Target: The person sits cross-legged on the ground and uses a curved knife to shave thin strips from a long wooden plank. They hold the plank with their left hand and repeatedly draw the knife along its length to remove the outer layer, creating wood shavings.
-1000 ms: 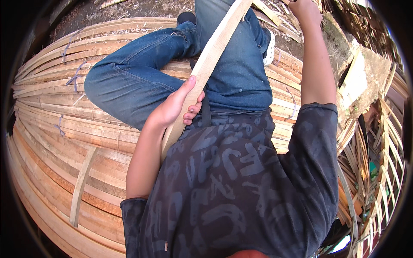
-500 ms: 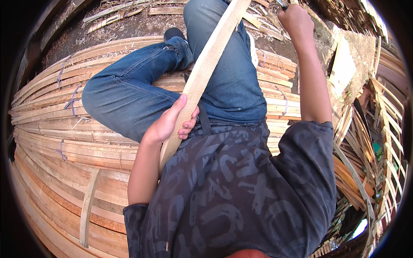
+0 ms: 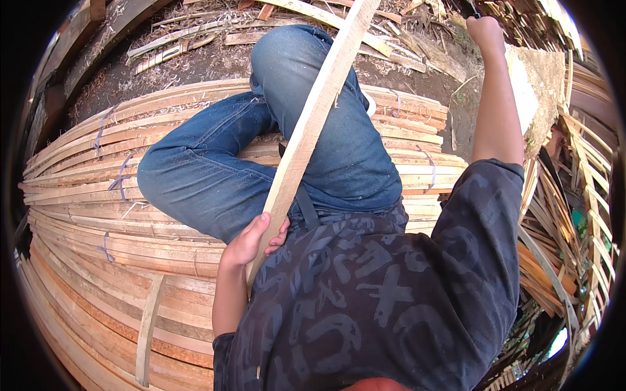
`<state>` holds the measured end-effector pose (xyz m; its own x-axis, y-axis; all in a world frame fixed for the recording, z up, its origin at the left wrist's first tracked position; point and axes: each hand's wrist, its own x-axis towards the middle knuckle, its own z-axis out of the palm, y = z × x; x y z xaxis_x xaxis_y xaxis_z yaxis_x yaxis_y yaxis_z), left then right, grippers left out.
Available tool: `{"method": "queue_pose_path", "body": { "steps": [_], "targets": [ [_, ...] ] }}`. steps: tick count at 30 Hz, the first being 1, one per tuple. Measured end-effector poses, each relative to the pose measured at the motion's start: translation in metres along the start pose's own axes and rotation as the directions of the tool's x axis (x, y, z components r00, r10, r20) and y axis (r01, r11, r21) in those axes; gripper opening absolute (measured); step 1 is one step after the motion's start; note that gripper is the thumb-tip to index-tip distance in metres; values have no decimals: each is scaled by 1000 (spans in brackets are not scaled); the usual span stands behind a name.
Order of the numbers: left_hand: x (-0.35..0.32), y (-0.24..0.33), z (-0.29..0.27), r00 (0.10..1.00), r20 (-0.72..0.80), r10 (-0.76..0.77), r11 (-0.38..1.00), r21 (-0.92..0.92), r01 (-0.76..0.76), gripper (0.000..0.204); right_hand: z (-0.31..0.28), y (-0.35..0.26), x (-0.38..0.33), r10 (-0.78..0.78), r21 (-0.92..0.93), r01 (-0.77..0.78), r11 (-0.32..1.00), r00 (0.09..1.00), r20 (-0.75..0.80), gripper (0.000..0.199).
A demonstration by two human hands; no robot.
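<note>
A long pale wooden slat [image 3: 306, 140] slants across my lap, from beside my belly up past the raised knee and out at the top edge. Near its lower end my left hand [image 3: 248, 242] is closed round it, thumb on the upper face. Far out at the upper right, my right hand [image 3: 488, 34] makes a fist on a dark-handled tool [image 3: 476, 14]. Most of that tool is lost in the dark clutter at the rim, so its kind cannot be told. My right arm is stretched out, well apart from the slat.
Bundled wooden strips [image 3: 85, 189], tied with purplish cord [image 3: 119, 179], lie beneath my bent legs [image 3: 202, 153]. Offcuts [image 3: 176, 55] and shavings litter the ground ahead. At the right stand a rough pale block [image 3: 544, 85] and piled slats [image 3: 544, 260].
My right hand has swung outward to the right with the tool. My left hand sits lower in the picture, still gripping the slat. The whole view has shifted a little.
</note>
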<state>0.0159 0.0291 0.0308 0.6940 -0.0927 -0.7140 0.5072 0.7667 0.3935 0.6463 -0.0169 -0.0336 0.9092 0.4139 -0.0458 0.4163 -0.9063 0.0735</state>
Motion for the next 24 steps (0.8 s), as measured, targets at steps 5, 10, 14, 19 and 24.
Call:
{"method": "queue_pose_path", "body": {
  "steps": [5, 10, 14, 19, 24],
  "targets": [
    [8, 7, -10, 1000, -4, 4, 998, -66, -5, 61, -20, -81, -160, -183, 274, 142, 951, 974, 131, 38],
    [12, 14, -14, 999, -11, -38, 997, -63, 37, 60, -26, -127, -264, -493, 369, 429, 825, 865, 97, 31],
    [17, 18, -7, 999, -32, -33, 999, -22, 33, 59, -33, -131, -278, -578, 321, 543, 776, 816, 17, 32],
    [20, 21, 1, 996, -84, -36, 999, 15, 37, 55, -34, -122, -261, -582, 203, 569, 797, 813, 10, 27],
    [15, 20, 13, 982, -187, 10, 986, 168, 22, 49, -41, -111, -209, -426, 34, 426, 904, 904, 5, 23]
  ]
}}
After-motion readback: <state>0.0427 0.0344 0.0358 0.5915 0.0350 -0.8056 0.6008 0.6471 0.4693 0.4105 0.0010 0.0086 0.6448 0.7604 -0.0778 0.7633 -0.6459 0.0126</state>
